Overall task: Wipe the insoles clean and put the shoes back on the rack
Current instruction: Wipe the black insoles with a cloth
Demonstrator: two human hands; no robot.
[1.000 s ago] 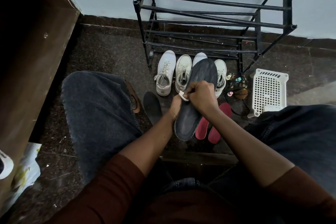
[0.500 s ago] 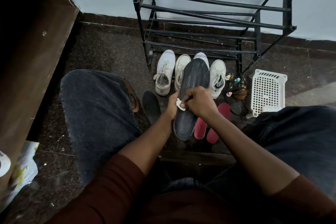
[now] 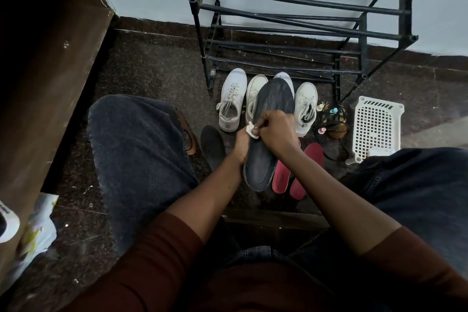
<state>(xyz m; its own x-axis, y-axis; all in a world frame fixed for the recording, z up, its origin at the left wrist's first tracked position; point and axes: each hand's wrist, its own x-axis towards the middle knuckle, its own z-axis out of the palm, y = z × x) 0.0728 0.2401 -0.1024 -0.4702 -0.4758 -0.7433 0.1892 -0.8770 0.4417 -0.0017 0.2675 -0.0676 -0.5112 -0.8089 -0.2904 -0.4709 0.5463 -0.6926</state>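
A dark grey insole [image 3: 262,162] is held up between my knees, toe end pointing away. My left hand [image 3: 242,143] holds it from underneath at its left edge, mostly hidden behind it. My right hand [image 3: 274,132] lies across the insole's middle and pinches a small white wipe [image 3: 252,132] against it. Several white sneakers [image 3: 231,101] stand in a row on the floor in front of the black metal shoe rack [image 3: 301,23]. Two red insoles [image 3: 305,170] lie on the floor under my right wrist. Another dark insole [image 3: 212,145] lies on the floor to the left.
A white perforated plastic basket [image 3: 377,129] stands on the floor at the right, with small bottles and cords [image 3: 331,119] beside it. A brown wooden cabinet [image 3: 45,78] fills the left side. A brown shoe [image 3: 187,134] shows behind my left knee. Crumpled paper [image 3: 38,230] lies bottom left.
My right hand with the wipe slid down the insole toward the heel half a second ago and has now moved slightly back up; the insole stays held in place.
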